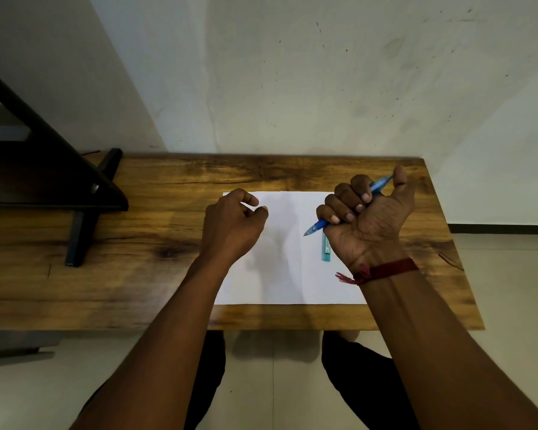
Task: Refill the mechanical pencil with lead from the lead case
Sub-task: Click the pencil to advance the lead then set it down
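Wooden table point(156, 231) runs left-right against the wall, w/ a dark stand point(84, 193) on its far-left part. A white paper sheet point(280, 274) lies flat in the middle-right of the table. The right hand point(367, 218) is over the sheet's right side, palm up, wrist wearing a red thread band point(385, 270). All four fingers are wrapped tight round the mechanical pencil point(319, 225), and the thumb point(399, 178) sits at its far cap end. The left hand point(233, 225) hovers at the sheet's far-left corner, fingers loosely curled, thumb & forefinger close but apart, nothing visible in it. The pencil is blue & see-through, held slanted: tip points near-left over the paper, cap end far-right by the thumb, mid-barrel hidden in the fist. The lead case point(326, 248), a slim teal stick, lies flat on the sheet lengthwise near-far, just left of the right wrist and just near of the pencil tip, not touching either as far as I can see. Handling, prob.: pencil is light, stiff plastic, a bit slick, so a barrel grip is fine, but the cap end must stay free for loading. The case is v. light & slides easily on paper, so pinch its long sides. The leads inside aren't visible, but will likely be hair-thin & snap easily, so take one at a time, no bending.
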